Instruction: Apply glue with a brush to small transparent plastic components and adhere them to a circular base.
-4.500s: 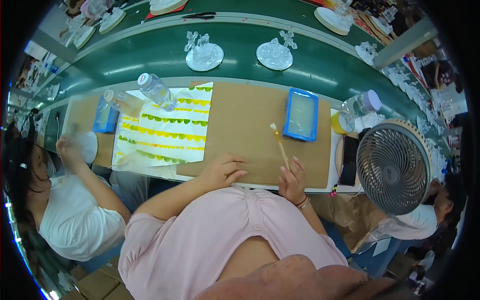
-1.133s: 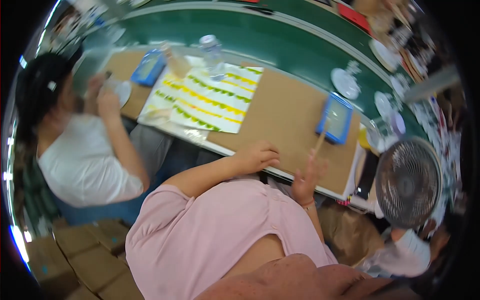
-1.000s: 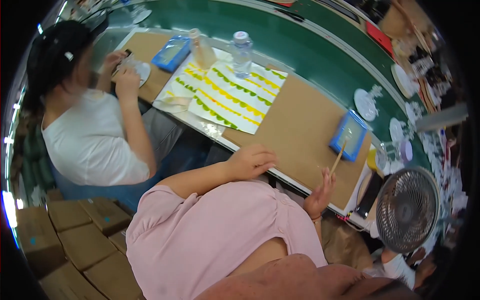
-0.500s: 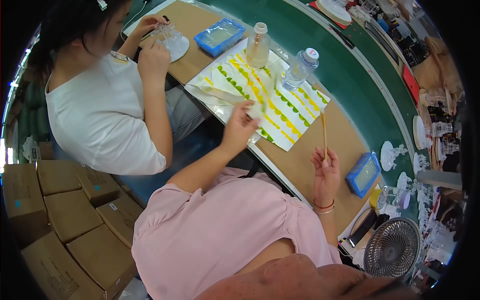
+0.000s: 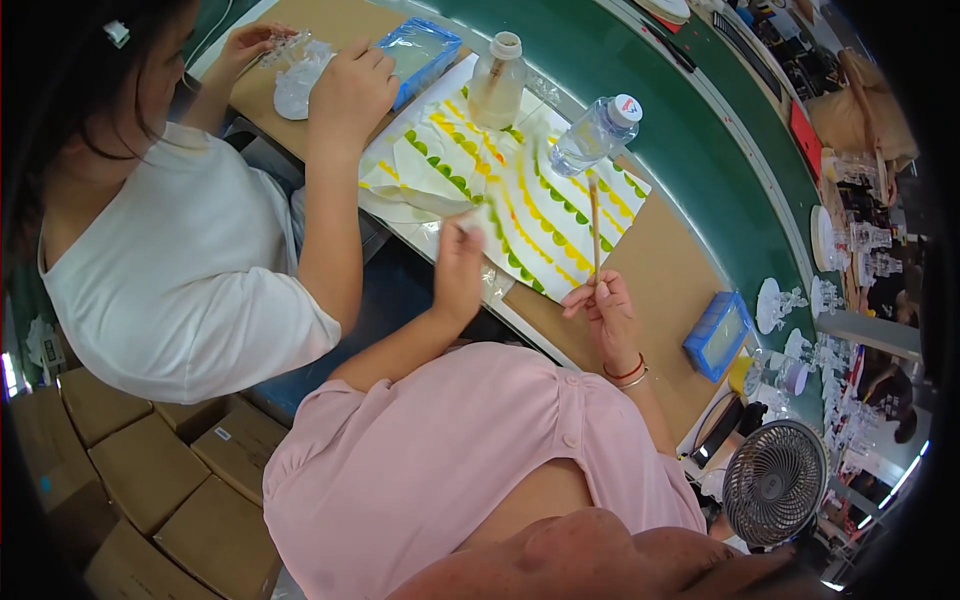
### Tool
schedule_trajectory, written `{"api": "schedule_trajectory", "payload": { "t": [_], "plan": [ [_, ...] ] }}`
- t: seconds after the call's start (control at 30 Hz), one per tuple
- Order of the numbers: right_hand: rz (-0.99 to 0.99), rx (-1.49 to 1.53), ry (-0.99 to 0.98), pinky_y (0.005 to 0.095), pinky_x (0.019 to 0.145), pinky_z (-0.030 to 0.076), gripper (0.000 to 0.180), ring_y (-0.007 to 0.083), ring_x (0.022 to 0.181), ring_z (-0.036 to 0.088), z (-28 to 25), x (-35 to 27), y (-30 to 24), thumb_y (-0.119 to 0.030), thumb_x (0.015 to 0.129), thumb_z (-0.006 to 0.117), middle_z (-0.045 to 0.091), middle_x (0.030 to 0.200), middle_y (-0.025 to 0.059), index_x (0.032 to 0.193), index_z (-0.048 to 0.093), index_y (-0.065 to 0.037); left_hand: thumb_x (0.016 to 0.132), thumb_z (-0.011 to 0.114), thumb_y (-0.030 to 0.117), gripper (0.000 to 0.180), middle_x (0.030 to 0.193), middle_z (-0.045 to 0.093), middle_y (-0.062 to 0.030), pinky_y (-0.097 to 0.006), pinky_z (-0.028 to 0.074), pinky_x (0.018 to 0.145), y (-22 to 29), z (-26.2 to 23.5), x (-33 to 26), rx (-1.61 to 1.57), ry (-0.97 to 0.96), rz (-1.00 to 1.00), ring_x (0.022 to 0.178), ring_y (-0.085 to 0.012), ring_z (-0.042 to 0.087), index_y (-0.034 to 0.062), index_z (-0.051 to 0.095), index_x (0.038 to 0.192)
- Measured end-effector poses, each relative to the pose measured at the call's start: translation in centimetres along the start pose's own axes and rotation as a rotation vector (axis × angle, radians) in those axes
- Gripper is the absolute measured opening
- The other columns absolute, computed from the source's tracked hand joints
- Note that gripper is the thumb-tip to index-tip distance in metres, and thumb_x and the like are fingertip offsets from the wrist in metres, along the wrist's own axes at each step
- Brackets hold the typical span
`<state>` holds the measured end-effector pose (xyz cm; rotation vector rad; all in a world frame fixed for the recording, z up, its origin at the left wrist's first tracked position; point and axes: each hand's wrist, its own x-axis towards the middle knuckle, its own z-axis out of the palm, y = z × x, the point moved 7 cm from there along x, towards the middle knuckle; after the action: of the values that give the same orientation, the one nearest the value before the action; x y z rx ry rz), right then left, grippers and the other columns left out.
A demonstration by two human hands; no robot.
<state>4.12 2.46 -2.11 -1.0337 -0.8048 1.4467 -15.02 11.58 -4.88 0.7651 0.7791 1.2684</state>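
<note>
Thin brush (image 5: 596, 232); right fingers (image 5: 603, 293) around it

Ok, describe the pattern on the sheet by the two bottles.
The sheet is white with scalloped rows in yellow and green; the head view shows it best.

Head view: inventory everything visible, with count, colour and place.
brush: one, tan, centre
patterned sheet: one, white, yellow and green, centre
bottles: two, translucent, on the sheet
containers: two, blue, upper left and right
fan: one, grey, lower right
ornaments: several, clear, mostly right
boxes: several, brown, lower left
co-worker: one, white top, left
clutter: uncountable, mixed colours, upper right
own top: one, pink, below centre
left hand: one, bare, at the sheet's edge
right hand: one, bare, holding brush
</note>
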Motion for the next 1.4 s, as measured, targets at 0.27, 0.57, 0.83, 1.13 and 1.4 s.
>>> {"api": "schedule_trajectory", "payload": {
  "t": [0.27,0.57,0.83,1.13,1.4],
  "plan": [
    [0.181,-0.164,-0.112,0.0238,0.058,0.047,0.023,0.0149,0.06,0.056,2.3,2.0,2.0,-0.025,0.103,0.034,0.062,0.078,0.0127,0.107,0.043,-0.004,0.102,0.036,0.03,0.036,0.124,0.053,-0.0108,-0.041,0.042,0.1,-0.3,-0.2,0.0,-0.571,0.046,-0.397,0.114,-0.0225,0.054,0.0028,0.042,0.126],
    [0.392,-0.189,-0.164,0.019,0.048,0.038,0.026,0.0078,0.045,0.044,3.0,1.6,3.1,-0.023,0.103,0.033,0.058,0.065,0.0058,0.108,0.05,-0.004,0.099,0.039,0.012,0.031,0.12,0.055,-0.0098,-0.034,0.044,0.095,-2.7,4.2,0.7,-0.406,-0.094,-0.435,0.111,-0.0178,0.053,-0.0006,0.045,0.127],
    [0.374,-0.64,-0.133,0.0301,0.05,0.044,0.024,0.016,0.047,0.053,2.7,2.5,3.0,-0.018,0.099,0.041,0.058,0.062,0.0092,0.097,0.057,0.0,0.097,0.045,0.01,0.027,0.11,0.062,-0.0136,-0.032,0.051,0.085,-6.4,3.7,3.2,-0.157,0.154,-0.398,0.095,-0.02,0.063,-0.0047,0.052,0.118],
    [0.165,-0.781,-0.156,0.038,0.055,0.049,0.02,0.0306,0.056,0.059,1.9,2.8,1.9,-0.016,0.096,0.041,0.062,0.069,0.0162,0.091,0.054,0.0,0.096,0.043,0.009,0.028,0.114,0.061,-0.0151,-0.034,0.05,0.089,-6.3,3.7,3.3,-0.172,0.226,-0.429,0.1,-0.0226,0.061,-0.0065,0.053,0.117],
    [0.438,-0.083,-0.112,0.0248,0.039,0.034,0.024,0.0098,0.039,0.037,1.5,1.5,4.2,-0.021,0.1,0.036,0.045,0.051,0.0007,0.092,0.051,-0.003,0.097,0.043,0.011,0.029,0.115,0.06,-0.0155,-0.036,0.05,0.09,-6.1,4.0,3.2,-0.159,0.195,-0.41,0.102,-0.0232,0.061,-0.0056,0.052,0.118]
  ]
}}
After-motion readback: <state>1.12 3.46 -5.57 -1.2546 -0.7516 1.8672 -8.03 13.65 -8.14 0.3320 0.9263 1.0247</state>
